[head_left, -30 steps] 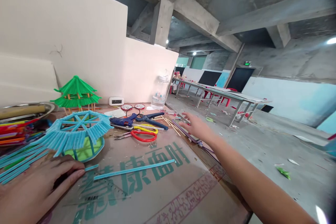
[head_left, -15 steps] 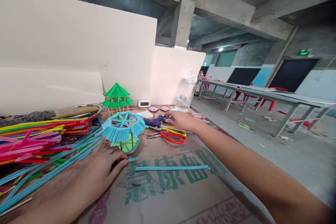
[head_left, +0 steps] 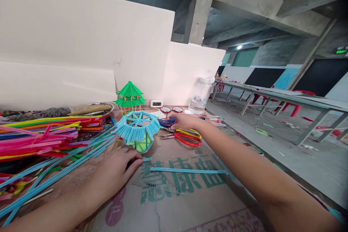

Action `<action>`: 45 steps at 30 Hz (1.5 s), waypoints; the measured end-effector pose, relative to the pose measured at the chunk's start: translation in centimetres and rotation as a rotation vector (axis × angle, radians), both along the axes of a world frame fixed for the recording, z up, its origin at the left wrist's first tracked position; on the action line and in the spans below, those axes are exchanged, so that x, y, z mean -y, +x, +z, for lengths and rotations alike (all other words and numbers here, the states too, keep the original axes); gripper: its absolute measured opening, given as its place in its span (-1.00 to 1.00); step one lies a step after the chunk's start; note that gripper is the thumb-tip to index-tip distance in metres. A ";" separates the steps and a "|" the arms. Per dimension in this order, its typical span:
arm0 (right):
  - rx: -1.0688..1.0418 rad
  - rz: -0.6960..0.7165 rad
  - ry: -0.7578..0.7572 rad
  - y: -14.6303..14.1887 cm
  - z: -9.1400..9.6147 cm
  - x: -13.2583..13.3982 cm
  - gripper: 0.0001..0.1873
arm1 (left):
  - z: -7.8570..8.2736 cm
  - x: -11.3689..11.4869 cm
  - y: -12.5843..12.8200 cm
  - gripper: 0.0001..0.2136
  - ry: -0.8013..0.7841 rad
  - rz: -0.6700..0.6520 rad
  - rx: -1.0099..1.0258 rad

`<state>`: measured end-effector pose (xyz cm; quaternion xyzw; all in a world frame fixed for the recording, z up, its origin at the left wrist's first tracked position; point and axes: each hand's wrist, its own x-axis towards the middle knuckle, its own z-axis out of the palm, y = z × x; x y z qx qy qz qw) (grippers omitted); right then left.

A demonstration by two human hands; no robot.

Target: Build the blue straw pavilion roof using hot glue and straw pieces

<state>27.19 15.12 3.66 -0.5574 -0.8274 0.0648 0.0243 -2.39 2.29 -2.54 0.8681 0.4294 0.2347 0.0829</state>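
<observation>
My left hand (head_left: pixel 126 163) rests low on the cardboard, its thumb and finger closed on a short light-blue pipe cleaner piece (head_left: pixel 147 159). Just beyond it stands a small model with a light-blue fringed roof (head_left: pixel 138 125) and a green base (head_left: pixel 141 145). A longer blue pipe cleaner (head_left: pixel 187 170) lies flat to the right. My right hand (head_left: pixel 183 120) is stretched forward with its fingers closed around the handle of a blue glue gun (head_left: pixel 166 122); part of the grip is hidden. Red- and yellow-handled scissors (head_left: pixel 187 139) lie just in front of that hand.
Bundles of coloured pipe cleaners (head_left: pixel 40 139) cover the left side. Behind are a green-roofed model (head_left: pixel 130 96), a small digital clock (head_left: pixel 156 103), red-rimmed glasses (head_left: pixel 171 109) and a clear bottle (head_left: pixel 199 96). White boards (head_left: pixel 81 43) wall off the back; the table's right edge drops to the floor.
The view has turned slightly left, so everything appears further right. My right fingers have closed in around the glue gun handle. My left hand keeps its place beside the blue-roofed model.
</observation>
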 end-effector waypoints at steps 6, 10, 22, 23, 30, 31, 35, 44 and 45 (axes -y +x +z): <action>-0.009 -0.074 0.040 -0.7 -0.5 0.4 -0.38 | 0.1 0.1 0.1 -0.73 0.019 0.008 -0.022; -0.004 -0.101 0.039 -0.8 -0.5 0.6 -0.39 | 0.3 0.2 0.1 -0.73 -0.006 0.022 -0.027; -0.022 -0.149 0.213 -0.2 1.0 -0.9 -0.55 | 0.4 0.1 0.1 -0.74 -0.016 0.027 -0.025; -0.028 -0.165 0.255 -0.1 1.3 -1.3 -0.57 | 0.4 0.1 0.1 -0.74 -0.018 0.028 -0.025; -0.054 -0.222 0.325 0.9 1.7 -4.6 -0.69 | 0.0 -0.1 0.0 -0.74 -0.048 0.013 -0.022; -0.054 -0.228 0.318 1.2 1.6 -5.1 -0.68 | -0.1 -0.1 0.0 -0.74 -0.055 0.012 -0.025; -0.037 -0.238 0.337 1.7 1.6 -7.0 -0.66 | -0.2 -0.3 0.0 -0.71 -0.063 0.007 -0.041; 0.056 -0.109 0.418 1.1 1.9 -8.5 -0.65 | -0.3 -0.5 0.0 -0.69 -0.071 0.006 -0.035; 0.068 -0.104 0.422 1.2 1.9 -8.6 -0.65 | -0.3 -0.5 0.0 -0.69 -0.069 0.007 -0.037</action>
